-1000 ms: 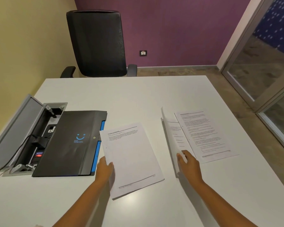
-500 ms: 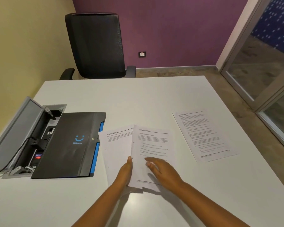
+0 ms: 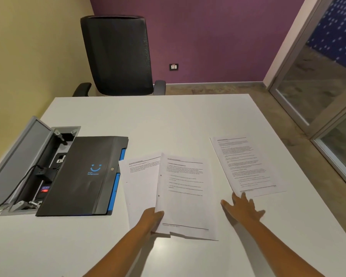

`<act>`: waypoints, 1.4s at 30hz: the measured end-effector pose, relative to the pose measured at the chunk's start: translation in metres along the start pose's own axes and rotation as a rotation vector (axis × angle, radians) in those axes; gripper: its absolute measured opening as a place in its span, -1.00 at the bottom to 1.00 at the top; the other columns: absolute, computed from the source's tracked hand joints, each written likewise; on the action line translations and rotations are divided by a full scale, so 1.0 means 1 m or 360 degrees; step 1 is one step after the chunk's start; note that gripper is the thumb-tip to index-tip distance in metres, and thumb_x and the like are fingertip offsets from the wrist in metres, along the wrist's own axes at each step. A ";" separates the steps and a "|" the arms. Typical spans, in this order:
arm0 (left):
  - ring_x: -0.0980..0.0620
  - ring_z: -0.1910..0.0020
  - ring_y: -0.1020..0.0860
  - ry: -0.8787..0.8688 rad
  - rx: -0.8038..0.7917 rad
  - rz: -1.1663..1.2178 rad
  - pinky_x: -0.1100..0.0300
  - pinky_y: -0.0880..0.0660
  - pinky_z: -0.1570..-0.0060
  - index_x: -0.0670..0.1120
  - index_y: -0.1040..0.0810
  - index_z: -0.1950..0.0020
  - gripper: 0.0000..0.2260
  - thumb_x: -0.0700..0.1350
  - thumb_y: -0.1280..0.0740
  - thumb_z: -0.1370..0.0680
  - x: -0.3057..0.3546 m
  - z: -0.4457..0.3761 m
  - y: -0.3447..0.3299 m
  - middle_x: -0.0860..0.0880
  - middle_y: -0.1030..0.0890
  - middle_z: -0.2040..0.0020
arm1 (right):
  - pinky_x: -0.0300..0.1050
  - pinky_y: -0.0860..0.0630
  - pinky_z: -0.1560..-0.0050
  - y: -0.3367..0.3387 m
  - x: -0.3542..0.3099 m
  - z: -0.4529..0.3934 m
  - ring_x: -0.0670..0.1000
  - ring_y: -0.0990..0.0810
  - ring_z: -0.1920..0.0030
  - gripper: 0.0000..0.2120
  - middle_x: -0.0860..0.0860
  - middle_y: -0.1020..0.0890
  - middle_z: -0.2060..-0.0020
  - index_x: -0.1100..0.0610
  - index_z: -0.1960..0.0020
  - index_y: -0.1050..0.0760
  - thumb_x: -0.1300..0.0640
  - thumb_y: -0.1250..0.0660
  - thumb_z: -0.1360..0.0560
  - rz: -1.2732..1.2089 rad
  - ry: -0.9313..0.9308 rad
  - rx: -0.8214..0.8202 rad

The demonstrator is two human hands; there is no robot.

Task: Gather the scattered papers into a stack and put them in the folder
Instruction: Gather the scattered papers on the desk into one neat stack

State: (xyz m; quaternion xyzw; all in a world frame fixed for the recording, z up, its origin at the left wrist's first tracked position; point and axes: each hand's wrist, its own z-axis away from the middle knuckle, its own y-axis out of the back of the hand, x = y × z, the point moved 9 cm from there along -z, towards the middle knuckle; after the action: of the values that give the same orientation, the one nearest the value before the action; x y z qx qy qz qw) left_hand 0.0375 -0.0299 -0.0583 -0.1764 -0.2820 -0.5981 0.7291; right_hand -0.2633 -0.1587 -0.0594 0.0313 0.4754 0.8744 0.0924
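Papers (image 3: 185,196) now two deep near table (image 3: 188,120) front, beside shut folder (image 3: 84,174), pinched at bottom corner by left hand (image 3: 153,217); right hand (image 3: 243,207) off them, fingers spread, reaching last sheet (image 3: 246,164) still apart, next to gather

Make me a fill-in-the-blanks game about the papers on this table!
1. The left hand holds the overlapping papers at their near edge, right beside the closed ____ folder.
2. The right hand is open, reaching toward the ____ sheet lying on its own.
3. Behind the white table stands an empty black ____.

Missing words: black; single; chair
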 end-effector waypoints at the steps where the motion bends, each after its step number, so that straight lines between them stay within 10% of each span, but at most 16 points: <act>1: -0.27 -0.13 -0.55 -0.0010 0.0007 -0.0048 -0.13 -0.50 -0.16 -0.31 -0.43 -0.26 -0.71 -0.24 -0.19 -0.57 0.002 0.001 -0.001 -0.30 -0.55 -0.19 | 0.39 0.02 -0.41 0.001 -0.002 -0.001 0.13 0.02 -0.53 -0.30 -0.04 0.04 -0.55 -0.10 -0.51 -0.01 -0.39 0.02 -0.46 0.0041 0.0000 -0.0009; 11: -0.18 -0.06 -0.58 -0.0100 -0.0002 -0.0199 -0.05 -0.55 -0.11 -0.25 -0.47 -0.23 -0.72 -0.18 -0.18 -0.57 0.011 0.006 -0.006 -0.21 -0.60 -0.11 | 0.29 0.16 -0.45 0.009 -0.101 0.049 -0.03 -0.02 -0.53 -0.45 -0.10 -0.16 -0.51 0.03 -0.49 -0.14 -0.12 -0.11 -0.56 -0.0049 0.0648 0.0133; 19: -0.23 -0.18 -0.52 0.0004 0.0053 -0.0053 -0.09 -0.45 -0.25 -0.27 -0.47 -0.25 -0.52 0.10 -0.11 -0.60 0.010 0.000 -0.014 -0.28 -0.55 -0.20 | 0.04 -0.04 -0.49 -0.030 -0.171 0.144 -0.13 -0.14 -0.49 -0.36 -0.21 -0.18 -0.49 -0.23 -0.48 -0.05 -0.23 -0.23 -0.47 -0.0423 0.1486 -0.0462; 25: -0.23 -0.09 -0.57 -0.0077 0.0050 -0.0191 -0.09 -0.52 -0.15 -0.29 -0.47 -0.21 -0.64 -0.04 -0.25 -0.56 0.007 -0.003 -0.010 -0.27 -0.58 -0.15 | -0.44 -0.33 -0.17 -0.014 -0.133 0.113 -0.15 -0.42 -0.26 -0.48 -0.06 -0.40 -0.35 -0.12 -0.44 -0.18 -0.06 -0.26 -0.53 -0.1048 0.1133 -0.0394; 32: -0.07 0.00 -0.58 -0.0449 0.0047 -0.0454 0.12 -0.55 -0.01 -0.22 -0.52 -0.20 -0.74 -0.20 -0.28 -0.52 0.025 0.002 -0.024 -0.16 -0.61 -0.13 | 0.00 -0.41 -0.31 0.009 -0.032 0.051 0.07 -0.45 -0.29 -0.59 0.12 -0.45 -0.32 0.08 -0.38 -0.31 0.17 -0.26 -0.55 -0.1252 0.0443 0.0321; 42: -0.04 -0.10 -0.56 -0.0730 -0.0051 -0.0308 0.18 -0.49 -0.06 -0.17 -0.47 -0.27 -0.72 -0.19 -0.23 -0.57 0.052 0.019 -0.034 -0.12 -0.59 -0.17 | 0.03 -0.53 -0.15 0.004 -0.002 0.028 0.12 -0.63 -0.06 -0.70 0.11 -0.64 -0.10 0.15 -0.24 -0.47 0.27 -0.31 -0.51 -0.2194 0.0193 -0.0236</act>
State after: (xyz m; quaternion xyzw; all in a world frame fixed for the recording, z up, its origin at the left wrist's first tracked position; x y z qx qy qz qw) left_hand 0.0074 -0.0665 -0.0137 -0.2912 -0.4463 -0.6139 0.5824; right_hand -0.2580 -0.1380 -0.0408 -0.3329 0.3301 0.6466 0.6018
